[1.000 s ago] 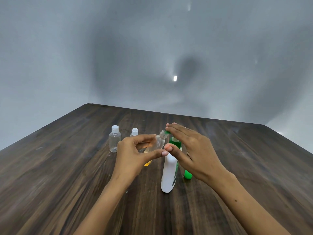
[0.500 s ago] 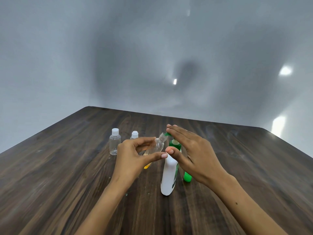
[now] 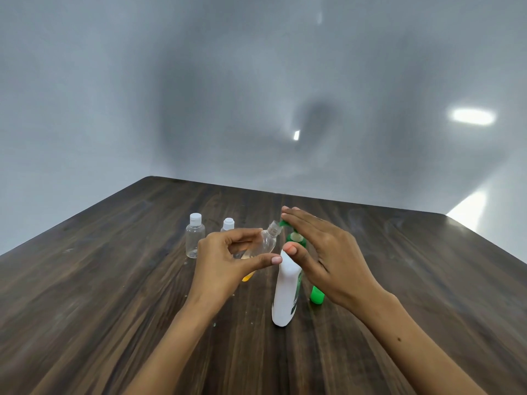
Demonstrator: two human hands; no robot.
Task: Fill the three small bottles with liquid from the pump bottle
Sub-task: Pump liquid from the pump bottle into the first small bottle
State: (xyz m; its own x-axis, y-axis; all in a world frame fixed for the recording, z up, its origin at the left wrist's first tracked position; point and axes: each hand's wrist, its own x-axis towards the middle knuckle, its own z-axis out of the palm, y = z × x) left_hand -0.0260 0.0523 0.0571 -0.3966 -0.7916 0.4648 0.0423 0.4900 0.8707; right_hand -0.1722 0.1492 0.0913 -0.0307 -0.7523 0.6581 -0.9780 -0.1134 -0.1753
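The left hand (image 3: 225, 260) grips an uncapped small bottle (image 3: 263, 242), tilted so its open mouth sits right at the green spout of the pump bottle (image 3: 285, 292). The right hand (image 3: 322, 252) lies flat on the pump head, fingers straight, pressing rather than gripping. A little yellowish liquid shows low in the held bottle, so I judge this first fill is under way but far from full. Two capped bottles (image 3: 195, 236) stand beyond the left hand, both looking empty and unopened; those are still to do. A green cap (image 3: 317, 295) lies just beside the pump bottle, under the right wrist, where it could get knocked. Everything sits mid-table (image 3: 114, 309), well apart from the edges, with open wood on both sides.
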